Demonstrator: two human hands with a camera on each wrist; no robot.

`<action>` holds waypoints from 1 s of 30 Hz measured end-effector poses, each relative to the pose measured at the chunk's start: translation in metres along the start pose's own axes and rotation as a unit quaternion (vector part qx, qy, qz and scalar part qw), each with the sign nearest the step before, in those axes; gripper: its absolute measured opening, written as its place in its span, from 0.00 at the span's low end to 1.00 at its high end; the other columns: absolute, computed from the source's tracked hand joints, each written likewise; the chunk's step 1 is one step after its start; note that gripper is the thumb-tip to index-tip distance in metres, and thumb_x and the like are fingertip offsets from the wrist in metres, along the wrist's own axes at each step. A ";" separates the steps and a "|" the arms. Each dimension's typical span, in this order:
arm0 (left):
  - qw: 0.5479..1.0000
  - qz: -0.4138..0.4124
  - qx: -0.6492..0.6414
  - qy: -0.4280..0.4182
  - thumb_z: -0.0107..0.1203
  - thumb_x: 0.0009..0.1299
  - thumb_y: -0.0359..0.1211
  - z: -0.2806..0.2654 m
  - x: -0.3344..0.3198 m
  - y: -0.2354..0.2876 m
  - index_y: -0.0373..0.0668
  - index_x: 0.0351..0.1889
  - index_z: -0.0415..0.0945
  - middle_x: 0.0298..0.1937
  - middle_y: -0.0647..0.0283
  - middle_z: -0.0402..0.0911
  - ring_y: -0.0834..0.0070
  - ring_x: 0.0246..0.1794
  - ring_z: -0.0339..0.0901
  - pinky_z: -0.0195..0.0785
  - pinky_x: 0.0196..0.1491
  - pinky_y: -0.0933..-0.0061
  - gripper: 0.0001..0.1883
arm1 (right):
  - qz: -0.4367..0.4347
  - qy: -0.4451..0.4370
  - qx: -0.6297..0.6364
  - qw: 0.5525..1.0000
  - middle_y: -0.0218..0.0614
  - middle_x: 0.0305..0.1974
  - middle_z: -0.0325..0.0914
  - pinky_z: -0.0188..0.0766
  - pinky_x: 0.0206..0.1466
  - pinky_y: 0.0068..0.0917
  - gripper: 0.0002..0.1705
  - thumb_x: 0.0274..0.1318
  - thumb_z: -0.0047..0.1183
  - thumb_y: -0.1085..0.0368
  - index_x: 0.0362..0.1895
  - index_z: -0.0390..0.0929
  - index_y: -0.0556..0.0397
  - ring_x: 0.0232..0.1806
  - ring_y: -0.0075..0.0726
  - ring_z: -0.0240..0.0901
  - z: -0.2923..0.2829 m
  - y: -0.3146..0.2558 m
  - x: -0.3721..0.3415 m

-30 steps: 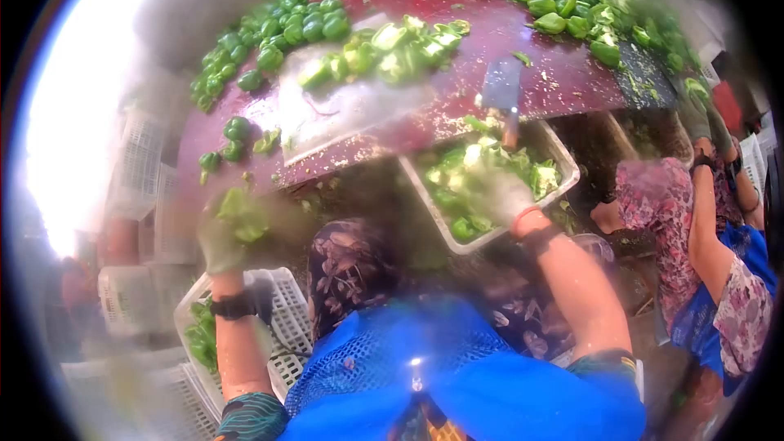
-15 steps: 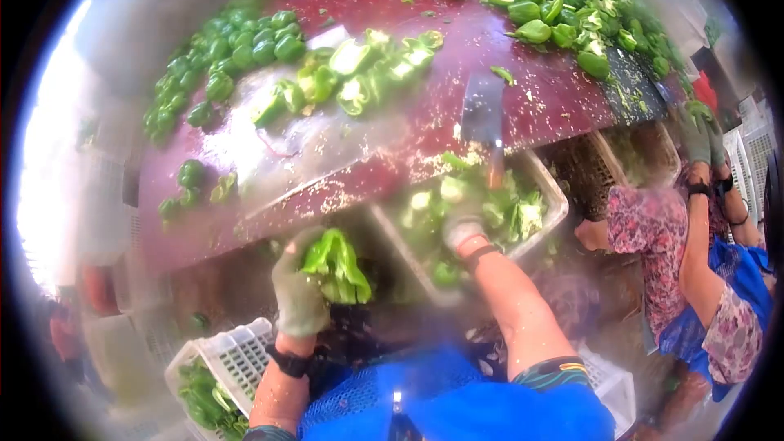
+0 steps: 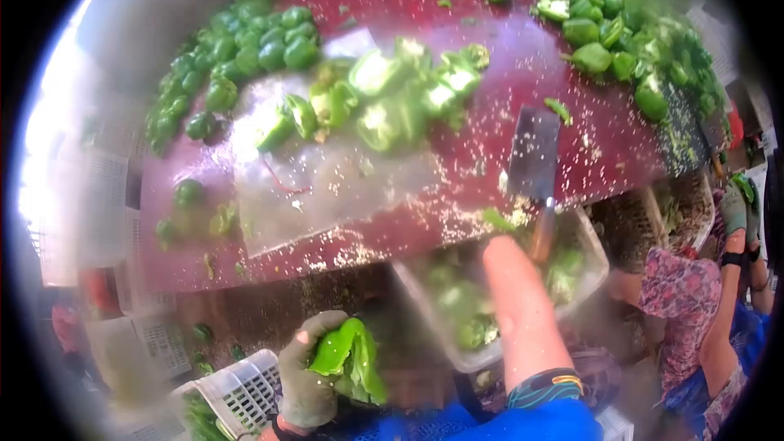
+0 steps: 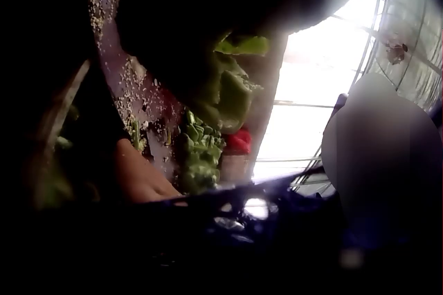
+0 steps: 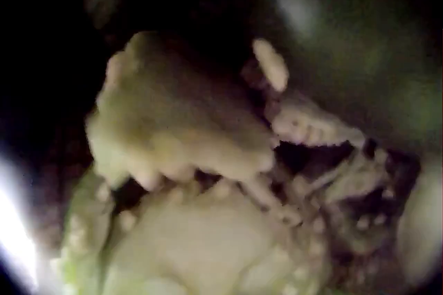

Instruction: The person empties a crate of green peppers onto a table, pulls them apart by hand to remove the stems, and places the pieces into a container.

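Note:
Low in front of the red table, my gloved left hand (image 3: 309, 376) grips a hollow, cut green bell pepper (image 3: 357, 359), fingers and thumb curled round its side. My right forearm (image 3: 527, 310) reaches over a pale bin (image 3: 600, 265) under the table edge, the hand itself hidden past the wrist. Blurred pieces of green pepper (image 3: 469, 310) lie in that bin. Close up in the right wrist view are a seedy pepper core (image 5: 183, 115) and pale pepper flesh. The left wrist view is mostly dark.
A cleaver (image 3: 535, 151) lies on the red table (image 3: 367, 257), its handle over the edge. Cut peppers (image 3: 392, 106) sit mid-table between piles of whole peppers (image 3: 273, 45) and halves (image 3: 604, 33). A white crate (image 3: 245, 388) stands lower left; another person's gloved hand (image 3: 734, 212) is at right.
My left hand has come in from the left side with the cut pepper, nearer my body. The right hand, earlier seen among the pieces in the bin, is now hidden. The head view has shifted.

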State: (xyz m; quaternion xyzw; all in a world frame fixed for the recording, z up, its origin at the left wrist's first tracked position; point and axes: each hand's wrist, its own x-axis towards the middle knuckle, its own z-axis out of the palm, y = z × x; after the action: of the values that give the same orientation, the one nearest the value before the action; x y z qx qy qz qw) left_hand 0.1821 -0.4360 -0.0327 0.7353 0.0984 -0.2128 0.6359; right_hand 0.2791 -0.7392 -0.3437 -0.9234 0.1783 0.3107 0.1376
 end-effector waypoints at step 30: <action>0.999 -0.002 -0.041 -0.019 0.51 0.69 0.21 -0.003 0.001 0.012 0.33 0.57 0.75 0.50 0.57 0.80 0.70 0.51 0.79 0.72 0.56 0.70 0.17 | 0.057 -0.034 0.031 0.997 0.44 0.40 0.81 0.76 0.40 0.50 0.19 0.62 0.48 0.56 0.51 0.80 0.52 0.40 0.42 0.80 -0.018 -0.053 -0.059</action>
State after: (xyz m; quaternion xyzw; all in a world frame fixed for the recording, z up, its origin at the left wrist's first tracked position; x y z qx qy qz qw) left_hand 0.1884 -0.4357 -0.0222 0.7039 0.0968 -0.2239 0.6671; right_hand 0.2667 -0.6841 -0.2856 -0.8958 0.2354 0.3438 0.1547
